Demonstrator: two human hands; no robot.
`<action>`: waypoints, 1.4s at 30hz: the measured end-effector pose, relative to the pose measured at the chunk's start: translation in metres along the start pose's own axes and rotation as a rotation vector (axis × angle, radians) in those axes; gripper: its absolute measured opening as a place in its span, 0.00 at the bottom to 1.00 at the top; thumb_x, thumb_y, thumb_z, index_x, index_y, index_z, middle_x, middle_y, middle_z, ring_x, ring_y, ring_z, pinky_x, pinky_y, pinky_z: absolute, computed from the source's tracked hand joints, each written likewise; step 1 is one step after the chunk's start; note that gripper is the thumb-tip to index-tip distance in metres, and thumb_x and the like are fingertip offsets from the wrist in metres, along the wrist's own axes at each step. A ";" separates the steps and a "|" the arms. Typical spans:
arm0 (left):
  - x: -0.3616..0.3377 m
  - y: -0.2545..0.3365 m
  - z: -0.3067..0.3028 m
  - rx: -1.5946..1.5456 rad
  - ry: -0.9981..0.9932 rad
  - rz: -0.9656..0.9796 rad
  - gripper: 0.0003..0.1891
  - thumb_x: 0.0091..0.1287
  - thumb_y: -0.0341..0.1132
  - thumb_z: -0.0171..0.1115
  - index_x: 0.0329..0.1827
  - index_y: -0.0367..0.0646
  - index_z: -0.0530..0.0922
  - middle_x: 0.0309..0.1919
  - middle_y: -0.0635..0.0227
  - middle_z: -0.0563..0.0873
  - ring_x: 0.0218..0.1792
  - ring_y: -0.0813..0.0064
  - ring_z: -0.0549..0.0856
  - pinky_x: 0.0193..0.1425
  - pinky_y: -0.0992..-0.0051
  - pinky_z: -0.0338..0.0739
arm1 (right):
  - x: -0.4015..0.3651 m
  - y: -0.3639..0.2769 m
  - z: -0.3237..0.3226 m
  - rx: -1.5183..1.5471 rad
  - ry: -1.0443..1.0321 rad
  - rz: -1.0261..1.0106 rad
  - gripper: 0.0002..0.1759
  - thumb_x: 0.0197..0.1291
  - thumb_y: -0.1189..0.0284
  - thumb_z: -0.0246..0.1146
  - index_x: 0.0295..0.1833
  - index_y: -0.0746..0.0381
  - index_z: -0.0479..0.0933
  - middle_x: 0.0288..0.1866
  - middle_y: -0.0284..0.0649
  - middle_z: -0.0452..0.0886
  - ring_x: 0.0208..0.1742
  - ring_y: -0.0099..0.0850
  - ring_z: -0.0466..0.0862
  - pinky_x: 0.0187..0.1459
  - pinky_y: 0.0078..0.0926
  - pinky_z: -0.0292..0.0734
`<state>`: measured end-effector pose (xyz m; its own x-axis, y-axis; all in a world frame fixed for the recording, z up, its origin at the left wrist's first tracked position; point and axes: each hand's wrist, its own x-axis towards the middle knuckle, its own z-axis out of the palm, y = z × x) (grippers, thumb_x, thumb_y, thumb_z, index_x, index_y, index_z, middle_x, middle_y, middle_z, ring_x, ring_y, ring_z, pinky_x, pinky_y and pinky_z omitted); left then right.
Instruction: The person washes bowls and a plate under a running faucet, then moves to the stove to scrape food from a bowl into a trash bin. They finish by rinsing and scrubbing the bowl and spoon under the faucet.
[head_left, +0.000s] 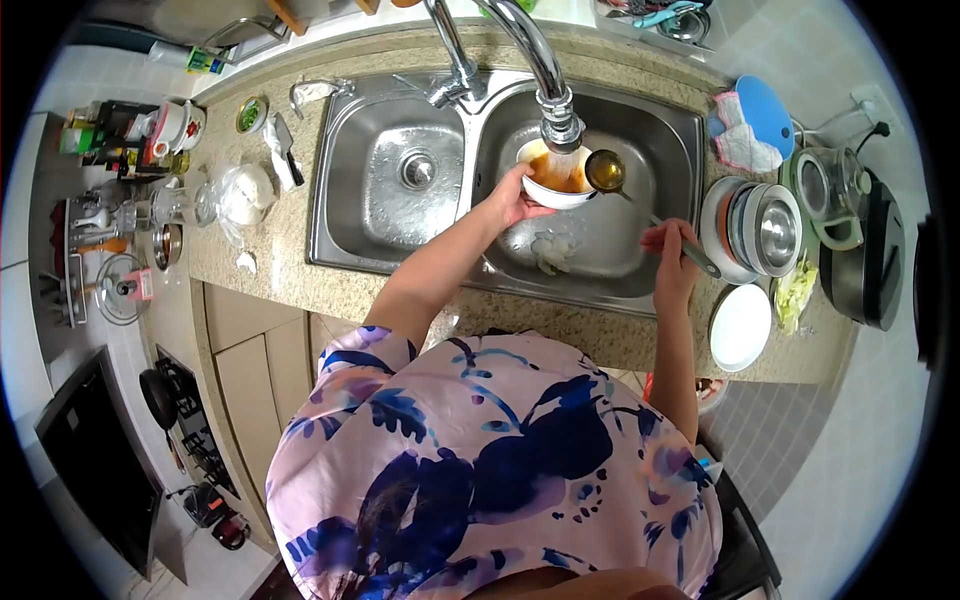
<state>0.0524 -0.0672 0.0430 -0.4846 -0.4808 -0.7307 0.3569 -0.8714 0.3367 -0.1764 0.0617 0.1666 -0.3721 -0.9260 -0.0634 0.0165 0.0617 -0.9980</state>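
Observation:
My left hand (517, 196) grips the rim of a white bowl (566, 198) under the tap (561, 125) in the right-hand basin. Water runs from the tap into the bowl, where orange-brown liquid shows. My right hand (674, 252) is closed around the handle of a metal ladle (606, 171), whose round scoop is at the bowl's right rim. On the floor of the basin (640, 265), below the bowl, lies a whitish, see-through wet clump (551, 252).
Stacked bowls (776, 230) and a white plate (740, 327) stand right of the sink, near some leafy greens (795, 293). The left basin (370, 205) has a drain strainer. Left of it are a knife (290, 155) and a plastic bag (243, 195). A blue basin (768, 112) leans behind.

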 end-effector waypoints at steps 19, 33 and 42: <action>0.036 0.024 0.067 1.382 0.826 0.209 0.49 0.46 0.62 0.61 0.67 0.44 0.54 0.55 0.51 0.68 0.57 0.56 0.70 0.58 0.65 0.70 | 0.033 0.079 -0.007 -0.198 0.029 0.105 0.12 0.64 0.69 0.55 0.34 0.67 0.73 0.23 0.34 0.74 0.25 0.20 0.74 0.28 0.19 0.70; -0.035 0.029 0.040 1.576 0.865 0.640 0.46 0.44 0.52 0.69 0.65 0.43 0.56 0.50 0.44 0.66 0.51 0.45 0.72 0.55 0.61 0.71 | 0.089 0.113 0.086 -0.489 -0.273 0.109 0.18 0.61 0.61 0.57 0.33 0.67 0.75 0.22 0.43 0.79 0.20 0.32 0.79 0.29 0.29 0.72; -0.061 0.018 0.019 1.434 0.842 0.659 0.47 0.46 0.53 0.66 0.66 0.40 0.54 0.50 0.41 0.66 0.51 0.42 0.72 0.56 0.59 0.70 | 0.089 0.091 0.071 0.075 -0.041 0.380 0.22 0.64 0.58 0.55 0.37 0.72 0.71 0.25 0.47 0.78 0.24 0.34 0.82 0.28 0.25 0.81</action>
<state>0.0729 -0.0557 0.1047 0.0984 -0.9754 -0.1970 -0.8229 -0.1911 0.5351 -0.1416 -0.0412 0.0698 -0.2892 -0.8567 -0.4270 0.2141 0.3769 -0.9012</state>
